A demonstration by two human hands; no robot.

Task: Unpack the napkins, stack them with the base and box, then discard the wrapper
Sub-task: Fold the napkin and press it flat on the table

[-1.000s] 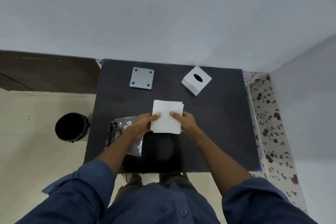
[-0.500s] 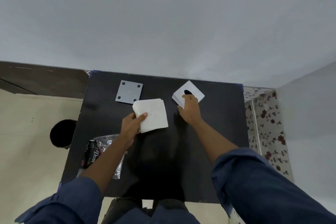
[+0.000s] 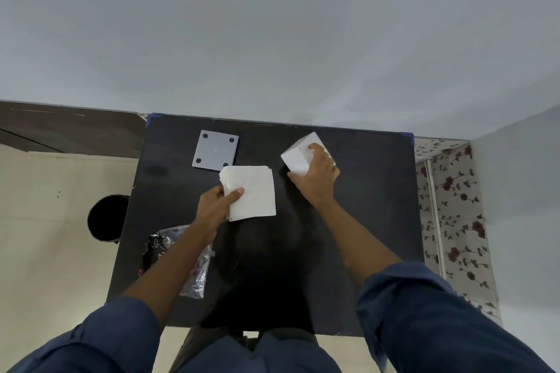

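Change vs a second ago: right hand point(image 3: 315, 174) has let go of the napkins point(image 3: 250, 191) and now wraps the white box point(image 3: 298, 157), tilted, at the table's point(image 3: 363, 206) far edge. Left hand point(image 3: 216, 206) alone pinches the napkin stack, now carried toward the far side, just near-side of the grey base point(image 3: 215, 152). Wrapper point(image 3: 194, 269) lies empty near the table's front-left corner, bin point(image 3: 106, 218) on the floor beyond. Read: unpacking done, stacking starts; discard pending.

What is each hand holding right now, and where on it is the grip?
The left hand pinches the napkin stack at its near left edge, thumb on top. The right hand grips the white box over its top and right side.
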